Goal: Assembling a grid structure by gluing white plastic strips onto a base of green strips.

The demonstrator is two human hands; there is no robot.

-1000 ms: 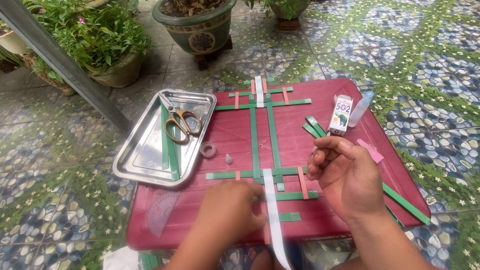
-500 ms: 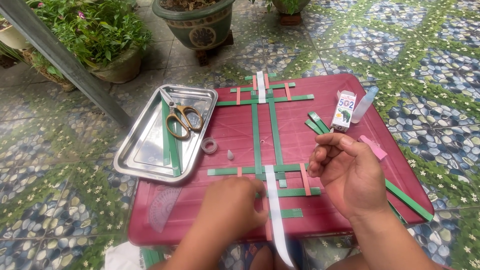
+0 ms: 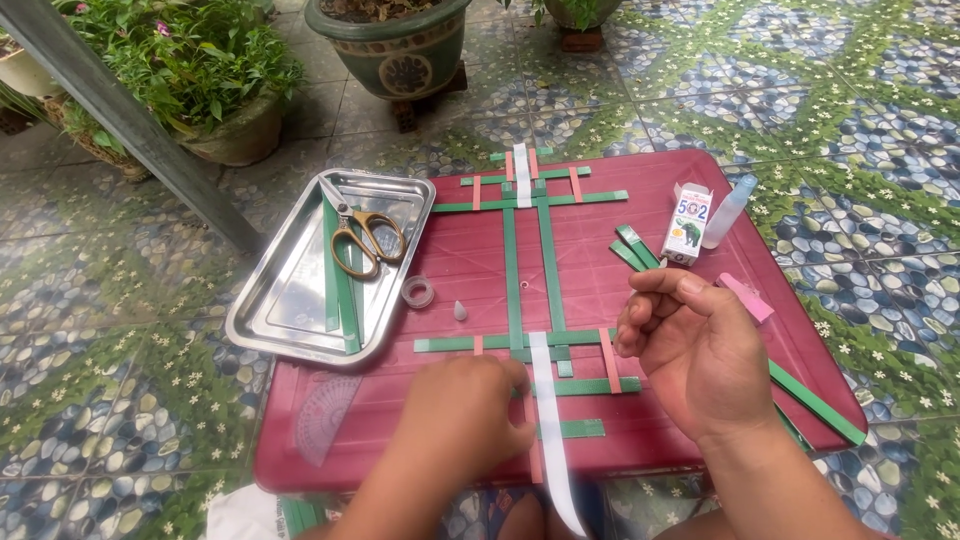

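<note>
At the lower centre of the frame, the person's left hand [image 3: 465, 415] lies palm down on the red table [image 3: 700, 440], its fingers pressed flat against the near end of a lattice of green strips [image 3: 527, 270], right beside a white strip [image 3: 548, 420] that runs down from the lower crossbars and off the table's near edge. The hand pins the work rather than pinching it; whether a fingertip is on the white strip itself cannot be told, since the fingers hide the contact. To the right of centre, the right hand [image 3: 700, 350] hovers just above the table with its fingers curled loosely inward toward the thumb; whether it holds anything small cannot be told. Short salmon-pink strips [image 3: 608, 360] cross the green bars at the near and far ends of the lattice. At the upper right sit a small glue box [image 3: 688, 222] and a clear glue bottle [image 3: 727, 210], with loose green strips [image 3: 636, 248] just beside them and a pink piece [image 3: 745, 296] near the right hand. At the left, a steel tray [image 3: 270, 300] holds scissors [image 3: 366, 235] and more green strips. The step in hand looks like seating the white strip into the near end of the lattice. The next move would likely call for keeping the left hand's pressure steady while the right threads or aligns the strip squarely against the crossbars.
</note>
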